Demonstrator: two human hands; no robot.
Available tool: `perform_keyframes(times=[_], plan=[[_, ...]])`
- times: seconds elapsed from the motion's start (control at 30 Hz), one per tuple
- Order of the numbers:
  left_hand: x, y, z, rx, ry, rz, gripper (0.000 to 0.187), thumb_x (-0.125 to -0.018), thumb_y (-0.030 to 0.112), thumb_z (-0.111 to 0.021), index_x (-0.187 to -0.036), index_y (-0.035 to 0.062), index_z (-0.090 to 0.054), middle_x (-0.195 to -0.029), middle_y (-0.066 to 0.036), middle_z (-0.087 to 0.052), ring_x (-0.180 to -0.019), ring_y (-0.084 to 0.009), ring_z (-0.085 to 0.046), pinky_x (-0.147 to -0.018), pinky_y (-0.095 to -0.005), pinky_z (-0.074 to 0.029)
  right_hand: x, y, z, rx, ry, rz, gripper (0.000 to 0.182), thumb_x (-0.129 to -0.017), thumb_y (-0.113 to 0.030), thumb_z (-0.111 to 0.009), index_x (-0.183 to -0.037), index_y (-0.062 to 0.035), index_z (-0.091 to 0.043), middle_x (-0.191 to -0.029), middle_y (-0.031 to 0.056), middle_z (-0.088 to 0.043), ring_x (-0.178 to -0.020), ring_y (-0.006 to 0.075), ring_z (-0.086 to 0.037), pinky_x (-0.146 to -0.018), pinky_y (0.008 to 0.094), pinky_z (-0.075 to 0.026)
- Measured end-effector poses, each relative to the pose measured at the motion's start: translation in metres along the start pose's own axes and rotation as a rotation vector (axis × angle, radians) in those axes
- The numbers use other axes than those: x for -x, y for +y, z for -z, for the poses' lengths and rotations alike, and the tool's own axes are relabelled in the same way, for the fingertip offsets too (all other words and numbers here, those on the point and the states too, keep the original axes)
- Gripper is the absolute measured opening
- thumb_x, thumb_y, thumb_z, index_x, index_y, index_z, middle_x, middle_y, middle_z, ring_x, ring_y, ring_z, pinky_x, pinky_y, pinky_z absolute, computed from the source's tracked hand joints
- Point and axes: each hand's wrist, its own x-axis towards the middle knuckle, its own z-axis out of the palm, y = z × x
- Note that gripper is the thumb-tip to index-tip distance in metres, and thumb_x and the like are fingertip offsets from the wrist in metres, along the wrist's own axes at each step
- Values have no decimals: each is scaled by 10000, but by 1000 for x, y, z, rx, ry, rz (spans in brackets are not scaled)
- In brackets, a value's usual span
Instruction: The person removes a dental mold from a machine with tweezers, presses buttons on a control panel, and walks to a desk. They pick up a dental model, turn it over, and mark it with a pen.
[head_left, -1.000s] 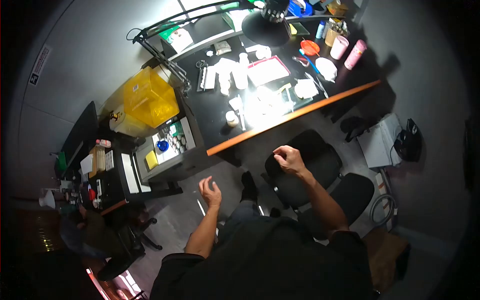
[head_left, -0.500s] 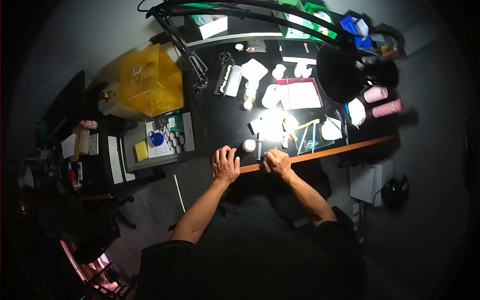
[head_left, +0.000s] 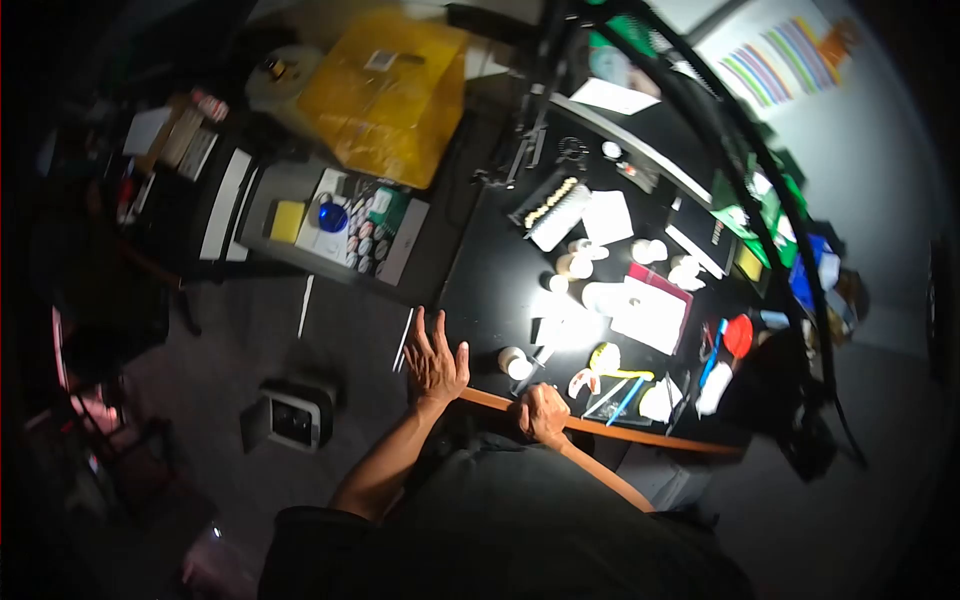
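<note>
My left hand rests at the front left corner of the black desk, palm down with its fingers spread and nothing in it. At the desk's orange front edge my right hand is curled; whatever its fingers hold, if anything, is hidden. Just above it are a small white jar and a thin dark tool. Right of these lie a pink and white dental model, a yellow strip tool and a blue stick.
A black lamp arm crosses the upper right, with its dark head at the right. Farther back are white papers on a red folder. Left of the desk stand a drawer unit with small jars and a yellow box. A bin is on the floor.
The view has turned and shifted, so the desk appears rotated and lower right. My left hand's fingers are spread wider. My right hand remains curled at the edge.
</note>
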Motion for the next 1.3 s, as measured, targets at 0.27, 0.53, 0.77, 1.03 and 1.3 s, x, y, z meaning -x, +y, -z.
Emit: perform_keyframes(times=[0.27, 0.53, 0.77, 1.03, 1.3], plan=[[-16, 8, -26, -92, 102, 302, 541, -1074, 416, -555, -1419, 0, -580, -1266, -237, -691, -1138, -437, -679, -948, -518, -548, 1, 10, 3, -221, 21, 137, 232, -798, -43, -749, -995, -62, -628, -793, 121, -574, -658, 338, -595, -590, 441, -466], [-5, 10, -26, -110, 196, 232, 507, -1051, 368, -600, -1354, -38, -573, -1255, -260, -647, -1163, -421, -659, -957, -519, -538, 4, 13, -5, -259, 96, 235, 276, -744, 52, -747, -939, -43, -576, -733, 96, -581, -593, 296, -566, -550, 395, -393], [-3, 1, -40, -257, 410, 96, 496, -1048, 407, -571, -1224, -53, -629, -1154, -275, -702, -1096, -439, -697, -956, -514, -554, 11, 23, -11, -208, 169, 369, 243, -699, -58, -787, -801, -76, -568, -733, 83, -580, -620, 284, -583, -570, 407, -398], [-20, -11, -36, -243, 335, 109, 639, -1064, 500, -473, -1308, -65, -645, -1354, -325, -671, -1290, -476, -631, -1097, -558, -479, 104, 67, -39, -407, 214, 714, 204, -752, 43, -735, -853, -70, -598, -743, 98, -573, -640, 307, -600, -575, 419, -487], [-5, -8, -37, -101, 558, 70, 528, -1038, 419, -552, -1372, 21, -652, -1332, -268, -690, -1292, -454, -615, -1120, -536, -452, 248, 219, 4, -213, -328, 81, 238, -928, -142, -733, -1122, -4, -732, -995, 219, -749, -954, 389, -746, -839, 456, -595]])
